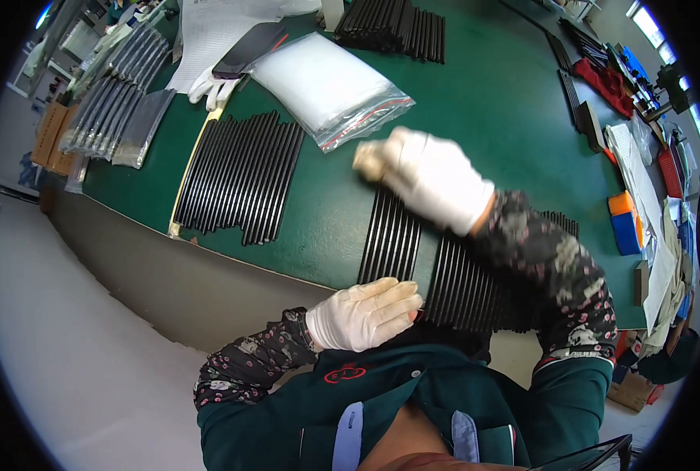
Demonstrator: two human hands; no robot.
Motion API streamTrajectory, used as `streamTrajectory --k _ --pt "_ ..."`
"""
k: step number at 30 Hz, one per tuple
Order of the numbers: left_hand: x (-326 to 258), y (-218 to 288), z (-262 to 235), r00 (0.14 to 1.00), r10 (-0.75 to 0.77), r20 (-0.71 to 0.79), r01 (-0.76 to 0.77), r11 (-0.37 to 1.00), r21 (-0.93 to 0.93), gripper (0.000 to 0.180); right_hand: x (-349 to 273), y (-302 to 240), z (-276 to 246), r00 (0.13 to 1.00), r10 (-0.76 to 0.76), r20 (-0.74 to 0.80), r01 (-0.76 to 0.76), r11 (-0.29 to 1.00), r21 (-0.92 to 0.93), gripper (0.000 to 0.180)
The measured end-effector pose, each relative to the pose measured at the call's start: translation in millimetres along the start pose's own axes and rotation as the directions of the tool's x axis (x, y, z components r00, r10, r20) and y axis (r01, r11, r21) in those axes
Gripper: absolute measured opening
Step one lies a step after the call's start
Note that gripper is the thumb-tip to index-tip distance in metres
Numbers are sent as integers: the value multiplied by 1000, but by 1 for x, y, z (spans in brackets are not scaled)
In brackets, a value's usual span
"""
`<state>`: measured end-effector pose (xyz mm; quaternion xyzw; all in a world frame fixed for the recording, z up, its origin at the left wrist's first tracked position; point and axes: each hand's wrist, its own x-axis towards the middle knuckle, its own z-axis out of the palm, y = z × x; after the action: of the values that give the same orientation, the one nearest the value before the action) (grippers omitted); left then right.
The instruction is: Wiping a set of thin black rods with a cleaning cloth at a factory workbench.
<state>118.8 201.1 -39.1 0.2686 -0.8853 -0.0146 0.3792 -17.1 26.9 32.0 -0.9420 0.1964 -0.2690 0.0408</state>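
While the green tabletop (515, 118) spreads wide beyond the right hand (432, 177), its near edge runs close by the left hand (363, 315). Left: fingers extended, at near ends of the middle black rods (391, 239). Right: blurred, fingers curled at their far ends; grip, cannot tell.

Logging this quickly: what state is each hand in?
Left hand: open, at the near ends of slim black rods.
Right hand: curled and blurred; whether it holds anything cannot be told.
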Motion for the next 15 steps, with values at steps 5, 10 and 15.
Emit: streamTrajectory --k 5,10,15 --pt "5 8 -3 999 -52 13 53 997 -51 30 -20 -33 7 964 -236 123 192 937 293 12" --pt "3 7 -3 999 -36 35 35 999 29 32 -4 36 -20 927 368 76 -375 917 137 19" --pt "53 25 -34 966 -68 251 81 996 -40 49 -48 41 -66 849 529 -5 -518 833 195 21"
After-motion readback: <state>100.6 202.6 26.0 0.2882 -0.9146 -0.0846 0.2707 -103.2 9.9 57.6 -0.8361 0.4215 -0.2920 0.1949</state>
